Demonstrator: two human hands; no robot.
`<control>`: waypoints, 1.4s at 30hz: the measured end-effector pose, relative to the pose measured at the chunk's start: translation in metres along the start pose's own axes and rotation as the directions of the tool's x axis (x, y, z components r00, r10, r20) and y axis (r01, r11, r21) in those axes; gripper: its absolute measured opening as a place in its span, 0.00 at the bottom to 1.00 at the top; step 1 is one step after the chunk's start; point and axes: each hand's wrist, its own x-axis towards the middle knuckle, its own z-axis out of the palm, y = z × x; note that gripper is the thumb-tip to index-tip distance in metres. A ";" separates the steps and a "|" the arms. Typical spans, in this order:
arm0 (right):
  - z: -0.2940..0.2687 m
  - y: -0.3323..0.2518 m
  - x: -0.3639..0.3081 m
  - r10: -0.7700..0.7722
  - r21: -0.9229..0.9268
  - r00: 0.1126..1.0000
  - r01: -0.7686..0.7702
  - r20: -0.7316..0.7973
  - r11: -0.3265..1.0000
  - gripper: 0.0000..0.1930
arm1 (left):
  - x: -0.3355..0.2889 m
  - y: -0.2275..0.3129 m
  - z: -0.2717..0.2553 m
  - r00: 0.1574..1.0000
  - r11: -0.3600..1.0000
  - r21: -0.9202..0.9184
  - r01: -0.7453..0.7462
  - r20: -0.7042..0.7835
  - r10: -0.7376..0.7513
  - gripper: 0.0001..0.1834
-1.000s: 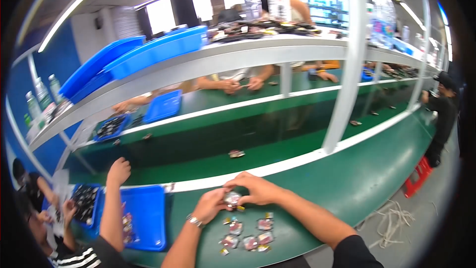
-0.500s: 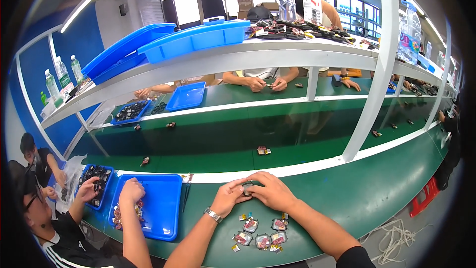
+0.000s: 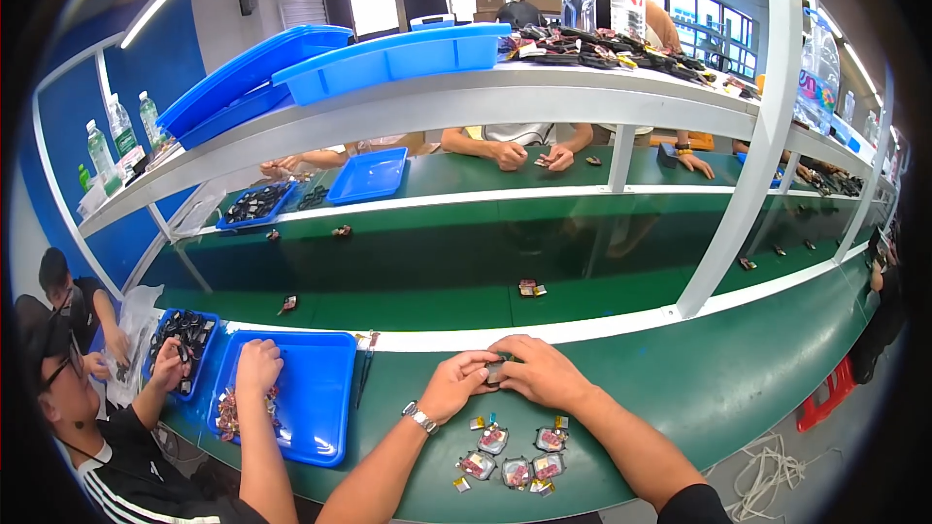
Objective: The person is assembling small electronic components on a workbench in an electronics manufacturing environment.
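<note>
My left hand [image 3: 447, 390], with a metal watch at the wrist, is closed on one side of a small dark-rimmed casing [image 3: 494, 374] with a greyish face. From the other side, the fingers of my right hand [image 3: 546, 375] wrap round the same casing. It is held just above the green tabletop [image 3: 427, 480], and fingers cover most of its edge. Nearer to me lie several open casings [image 3: 515, 472] with reddish boards inside. Small silver and yellow battery-like pieces [image 3: 461, 485] lie around them.
Left of me, a co-worker's hand [image 3: 258, 369] reaches into a blue tray [image 3: 325, 398] with small reddish parts. Tweezers [image 3: 365, 369] lie beside it. Past the white rail [image 3: 621, 321], a green belt carries small assemblies [image 3: 531, 288]. A white post [image 3: 743, 146] and shelf stand ahead.
Both hands keep hold of the casing and shift slightly. The co-worker's left hand at the dark-parts tray has moved a little. The view has tilted slightly, and parts on the belt appear further right.
</note>
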 end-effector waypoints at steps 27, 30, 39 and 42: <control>0.013 0.000 -0.002 0.137 0.159 0.984 -0.119 -0.111 0.980 0.05 | -0.001 -0.001 -0.005 0.999 0.999 -0.053 -0.001 0.054 0.004 0.16; 0.020 -0.004 -0.003 0.221 0.243 0.959 -0.176 -0.175 0.954 0.05 | -0.002 -0.001 -0.007 0.992 0.996 -0.091 -0.014 0.126 0.026 0.18; 0.026 -0.001 -0.006 0.239 0.387 0.951 -0.149 -0.197 0.910 0.06 | -0.002 -0.002 -0.009 0.986 0.990 -0.138 0.023 0.169 0.001 0.18; 0.025 -0.005 -0.007 0.265 0.457 0.949 -0.162 -0.169 0.875 0.06 | -0.002 -0.004 -0.012 0.985 0.989 -0.145 0.025 0.174 0.001 0.18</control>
